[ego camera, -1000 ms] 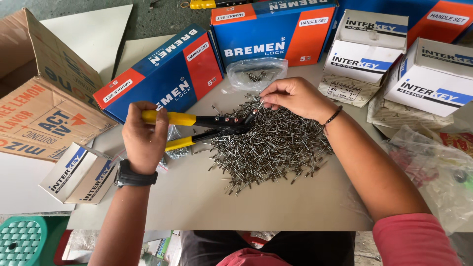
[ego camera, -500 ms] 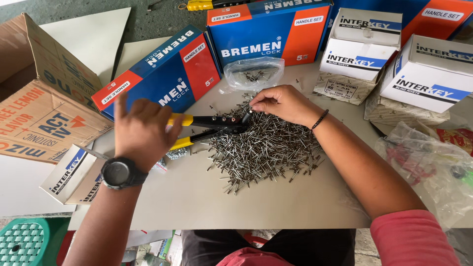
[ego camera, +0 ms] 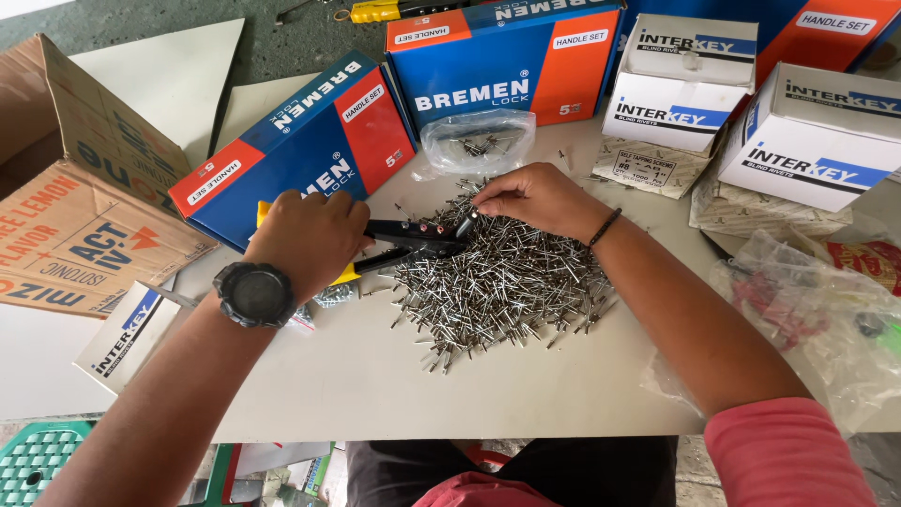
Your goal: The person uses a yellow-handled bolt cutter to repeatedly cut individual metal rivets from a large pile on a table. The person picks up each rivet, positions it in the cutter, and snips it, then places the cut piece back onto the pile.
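My left hand (ego camera: 310,239) grips the yellow handles of a black rivet tool (ego camera: 413,242), squeezed together, its nose pointing right over a large pile of small silver rivets (ego camera: 502,286) on the white table (ego camera: 375,376). My right hand (ego camera: 535,197) pinches a single rivet at the tool's nose, at the pile's top edge. A dark watch sits on my left wrist, a thin dark band on my right.
Blue and orange boxes (ego camera: 310,141) (ego camera: 502,61) stand behind the pile, with a clear bag of rivets (ego camera: 477,141) between. White boxes (ego camera: 680,80) (ego camera: 807,136) sit back right, crumpled plastic bags (ego camera: 817,310) at right, a brown carton (ego camera: 75,216) at left.
My left hand has rolled over the handles and closed them. My right hand has drawn in to the tool's nose with a rivet.
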